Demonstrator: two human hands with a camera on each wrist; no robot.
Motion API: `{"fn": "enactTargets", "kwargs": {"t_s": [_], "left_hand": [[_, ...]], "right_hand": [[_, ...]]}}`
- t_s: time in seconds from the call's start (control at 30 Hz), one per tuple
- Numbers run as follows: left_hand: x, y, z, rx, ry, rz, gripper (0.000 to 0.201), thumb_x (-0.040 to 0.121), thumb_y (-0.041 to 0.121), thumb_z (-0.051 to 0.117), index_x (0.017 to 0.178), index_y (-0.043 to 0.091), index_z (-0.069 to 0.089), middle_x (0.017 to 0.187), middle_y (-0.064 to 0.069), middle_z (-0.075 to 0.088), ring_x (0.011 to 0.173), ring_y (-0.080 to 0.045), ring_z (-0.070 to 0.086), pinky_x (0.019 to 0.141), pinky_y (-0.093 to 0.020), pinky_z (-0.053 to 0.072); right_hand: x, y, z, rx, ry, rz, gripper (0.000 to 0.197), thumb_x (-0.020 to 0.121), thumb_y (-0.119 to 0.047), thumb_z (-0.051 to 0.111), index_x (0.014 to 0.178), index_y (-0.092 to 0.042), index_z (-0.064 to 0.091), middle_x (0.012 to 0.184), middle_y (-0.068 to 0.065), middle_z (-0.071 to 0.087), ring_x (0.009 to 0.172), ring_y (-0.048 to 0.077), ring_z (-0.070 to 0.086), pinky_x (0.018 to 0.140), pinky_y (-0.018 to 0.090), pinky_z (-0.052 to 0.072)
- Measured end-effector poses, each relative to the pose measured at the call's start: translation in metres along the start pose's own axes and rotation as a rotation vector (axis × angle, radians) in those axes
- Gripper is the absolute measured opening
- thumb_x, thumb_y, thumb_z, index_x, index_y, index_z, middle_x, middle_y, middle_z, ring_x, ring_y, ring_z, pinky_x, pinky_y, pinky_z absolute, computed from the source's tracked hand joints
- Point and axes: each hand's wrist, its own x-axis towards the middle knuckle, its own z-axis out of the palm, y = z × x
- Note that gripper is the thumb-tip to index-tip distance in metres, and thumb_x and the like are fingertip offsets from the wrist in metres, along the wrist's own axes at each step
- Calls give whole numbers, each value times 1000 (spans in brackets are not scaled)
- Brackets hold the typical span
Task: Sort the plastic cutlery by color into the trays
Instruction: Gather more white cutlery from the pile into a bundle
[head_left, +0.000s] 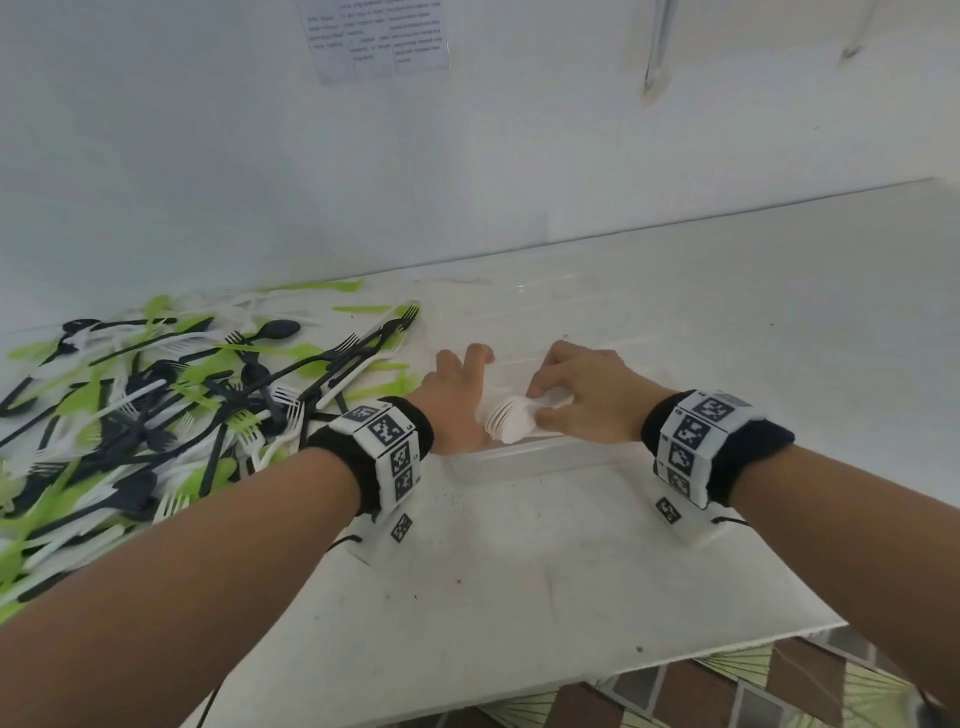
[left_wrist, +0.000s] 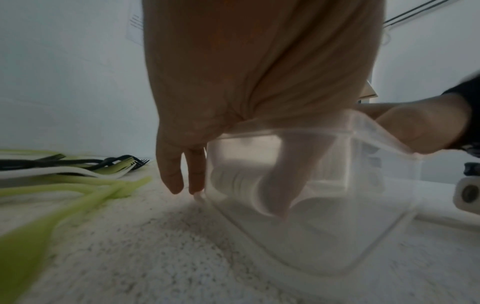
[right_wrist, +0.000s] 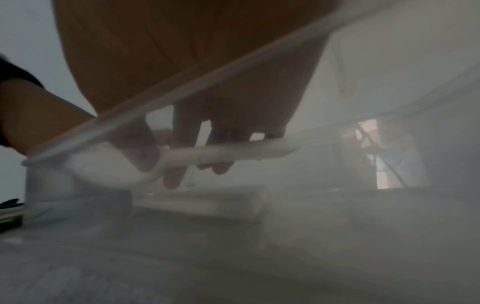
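Observation:
A clear plastic tray (head_left: 524, 458) lies on the white counter in front of me. My right hand (head_left: 540, 410) is inside it and pinches a stack of white spoons (head_left: 511, 418) by the handles, bowls to the left. In the right wrist view that stack (right_wrist: 221, 153) shows through the tray's wall under the right hand (right_wrist: 187, 162). My left hand (head_left: 460, 387) straddles the tray's left end. In the left wrist view its fingers (left_wrist: 171, 176) point down outside the wall (left_wrist: 324, 236) and its thumb is inside beside the spoon bowls (left_wrist: 233, 181).
A mixed pile of black, green and white cutlery (head_left: 156, 400) covers the counter's left side, reaching close to my left wrist. Faint outlines of more clear trays (head_left: 571, 312) show behind the near one. The wall stands just beyond; the counter's front edge (head_left: 727, 644) runs lower right.

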Motion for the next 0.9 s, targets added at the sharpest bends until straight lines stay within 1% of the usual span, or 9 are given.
{"fn": "enactTargets", "kwargs": {"t_s": [0.07, 0.23, 0.33, 0.4, 0.47, 0.53, 0.6, 0.73, 0.9], "left_hand": [[0, 1, 0, 6, 0, 1, 97, 76, 48, 83, 143, 25, 17, 131, -13, 29, 111, -34, 54, 99, -48, 49], [0, 2, -2, 21, -13, -16, 94, 79, 41, 81, 144, 21, 16, 132, -14, 28, 108, -35, 56, 99, -48, 50], [0, 4, -2, 16, -17, -37, 91, 82, 44, 78, 144, 23, 16, 133, -13, 28, 109, -33, 54, 100, -45, 49], [0, 5, -1, 12, -12, -50, 88, 84, 44, 76, 144, 23, 16, 133, -12, 28, 110, -32, 54, 100, -44, 48], [0, 5, 0, 21, -9, -59, 85, 85, 41, 75, 144, 24, 16, 133, -12, 28, 110, -32, 54, 99, -42, 48], [1, 5, -1, 22, -14, -67, 85, 86, 39, 75, 144, 24, 15, 134, -12, 28, 111, -32, 53, 99, -41, 48], [0, 5, -1, 19, -16, -67, 85, 85, 41, 75, 144, 24, 15, 135, -13, 27, 112, -32, 53, 101, -42, 47], [-1, 2, 0, -9, -9, -54, 86, 85, 43, 74, 145, 24, 16, 134, -13, 29, 112, -33, 54, 103, -46, 47], [-1, 2, -2, -29, -10, -40, 85, 84, 45, 74, 144, 26, 18, 132, -11, 31, 107, -31, 54, 102, -47, 47]], "right_hand": [[-3, -1, -2, -8, -38, -50, 27, 90, -41, 65, 116, -36, 71, 109, -15, 49, 106, 11, 48, 100, 34, 38], [-7, -8, -26, -38, -273, -55, 25, 93, -46, 65, 116, -38, 72, 99, -21, 59, 98, 6, 57, 83, 21, 40], [-5, -11, -35, -16, -320, -38, 29, 89, -41, 73, 118, -39, 64, 98, -13, 66, 89, 4, 60, 79, 18, 43], [-4, -14, -33, 5, -322, -35, 23, 87, -34, 76, 108, -34, 66, 95, -9, 68, 85, 7, 61, 79, 23, 48], [-2, -17, -28, -34, -304, -29, 6, 88, -23, 72, 89, -29, 71, 85, -14, 67, 81, 7, 61, 79, 24, 48], [1, -19, -21, -92, -283, -10, 17, 88, -15, 64, 79, -28, 71, 81, -17, 67, 83, 8, 62, 77, 22, 46], [2, -18, -16, -126, -263, 9, 20, 88, -16, 62, 77, -30, 70, 83, -17, 67, 86, 11, 63, 77, 24, 46], [2, -14, -11, -89, -229, 37, 15, 86, -20, 65, 78, -32, 63, 86, -14, 66, 86, 14, 63, 83, 34, 55], [2, -13, -7, -118, -192, 38, 20, 87, -27, 68, 71, -39, 63, 88, -17, 66, 88, 12, 63, 83, 32, 55]]}}
